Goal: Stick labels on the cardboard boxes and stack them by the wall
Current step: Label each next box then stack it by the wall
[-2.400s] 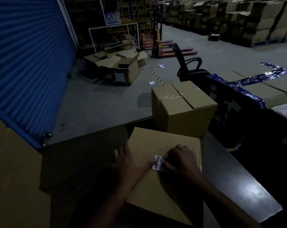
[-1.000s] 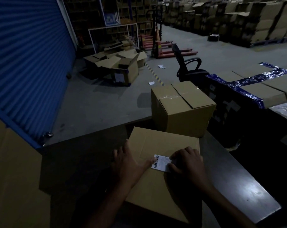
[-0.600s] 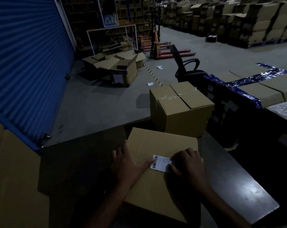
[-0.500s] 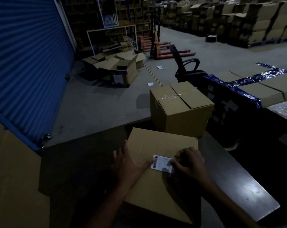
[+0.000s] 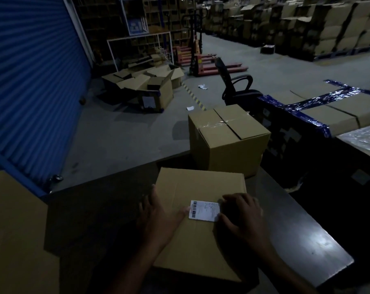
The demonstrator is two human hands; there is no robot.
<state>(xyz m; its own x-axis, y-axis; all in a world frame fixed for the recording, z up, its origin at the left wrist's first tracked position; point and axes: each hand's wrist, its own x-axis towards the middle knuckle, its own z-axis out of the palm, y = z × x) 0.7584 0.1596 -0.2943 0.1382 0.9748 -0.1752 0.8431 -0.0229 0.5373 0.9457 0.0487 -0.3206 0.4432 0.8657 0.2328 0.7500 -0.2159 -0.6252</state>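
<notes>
Dim warehouse floor stretched behind a dark table [image 5: 319,240], with a blue roller shutter [image 5: 31,81] on the left and stacked cartons along the far right. On the table lay a flat cardboard box [image 5: 201,187], its top facing up, and a white barcode label [image 5: 204,210] sat flat on that top, near the middle. The left hand [image 5: 158,217] rested on the box's left edge, fingers spread over the side and the thumb reaching to the label's left end. The right hand [image 5: 241,217] lay on the box just beside the label's right end, fingers loosely curved, their tips touching the label's edge. A taller taped box [image 5: 228,141] stood just behind the flat one, at the table's far edge. Beyond it stood a black office chair [image 5: 235,83] and a red pallet jack [image 5: 201,62].
</notes>
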